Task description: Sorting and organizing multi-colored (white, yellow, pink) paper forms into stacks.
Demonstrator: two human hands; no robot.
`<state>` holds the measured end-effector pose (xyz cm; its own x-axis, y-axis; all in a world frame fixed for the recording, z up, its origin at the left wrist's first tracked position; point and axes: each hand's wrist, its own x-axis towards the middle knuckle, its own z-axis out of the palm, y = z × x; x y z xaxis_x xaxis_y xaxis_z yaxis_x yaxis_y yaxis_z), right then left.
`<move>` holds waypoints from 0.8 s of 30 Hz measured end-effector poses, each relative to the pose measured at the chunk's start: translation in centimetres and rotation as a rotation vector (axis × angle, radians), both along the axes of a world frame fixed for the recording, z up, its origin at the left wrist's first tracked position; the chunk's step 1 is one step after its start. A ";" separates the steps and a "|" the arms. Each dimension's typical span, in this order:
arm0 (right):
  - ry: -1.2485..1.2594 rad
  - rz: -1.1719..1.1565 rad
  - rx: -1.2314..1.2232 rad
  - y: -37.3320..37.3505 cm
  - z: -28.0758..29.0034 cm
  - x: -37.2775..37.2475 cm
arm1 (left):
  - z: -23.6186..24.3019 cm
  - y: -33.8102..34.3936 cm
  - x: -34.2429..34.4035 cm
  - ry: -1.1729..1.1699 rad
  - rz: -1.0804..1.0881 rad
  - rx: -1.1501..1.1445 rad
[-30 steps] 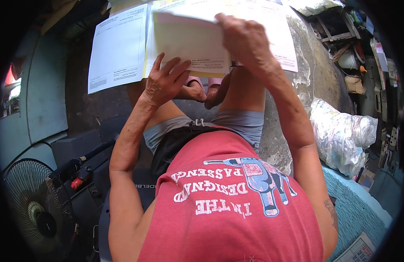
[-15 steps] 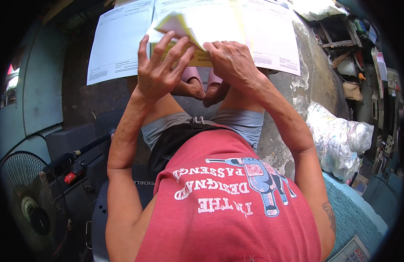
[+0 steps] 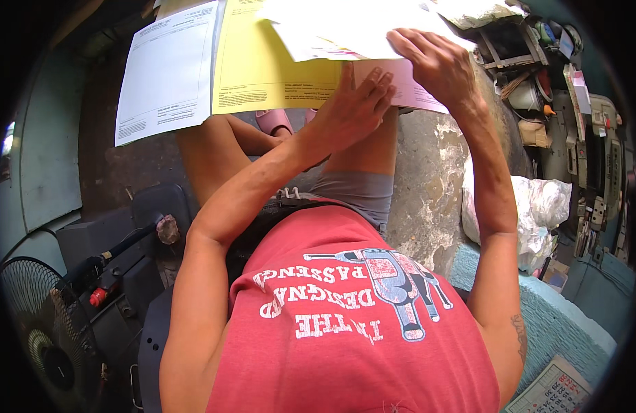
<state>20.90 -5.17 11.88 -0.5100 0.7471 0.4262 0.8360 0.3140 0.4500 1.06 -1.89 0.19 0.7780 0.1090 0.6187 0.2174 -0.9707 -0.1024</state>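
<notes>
Printed paper forms lie side by side beyond my knees: a white stack [image 3: 168, 79] at left, a yellow stack [image 3: 263, 79] in the middle and a pink stack [image 3: 414, 89] at right. My right hand [image 3: 442, 65] is closed on the edge of a few lifted white sheets [image 3: 325, 34], which tilt above the yellow and pink forms. A little yellow and pink shows at their lower edge. My left hand [image 3: 362, 110] has its fingers stretched out over the near left corner of the pink stack. Whether it presses on the paper I cannot tell.
A black fan [image 3: 46, 344] and dark grey machine parts [image 3: 125, 234] stand at left. White plastic bundles [image 3: 531, 213] lie at right, beside a teal ledge [image 3: 531, 323] with a calendar sheet [image 3: 555, 392]. Shelves of tools and buckets [image 3: 534, 93] line the far right.
My left hand has moved right, from above the middle forms to the pink stack. My right hand has gone right and farther away with white sheets, and the yellow stack now shows.
</notes>
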 end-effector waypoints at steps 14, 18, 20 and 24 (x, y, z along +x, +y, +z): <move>0.320 -0.408 -0.155 -10.7 -7.3 -0.8 | -0.3 2.0 1.3 -0.215 -0.210 -0.237; 0.321 -0.375 -0.144 -10.7 -7.1 -1.6 | 0.9 1.9 1.1 -0.238 -0.180 -0.328; 0.341 -0.380 -0.116 -10.1 -6.9 -1.0 | 1.7 2.3 0.7 -0.271 -0.174 -0.303; 0.296 -0.402 -0.046 -8.9 -4.2 0.6 | 2.8 3.4 -0.9 -0.486 -0.080 -0.328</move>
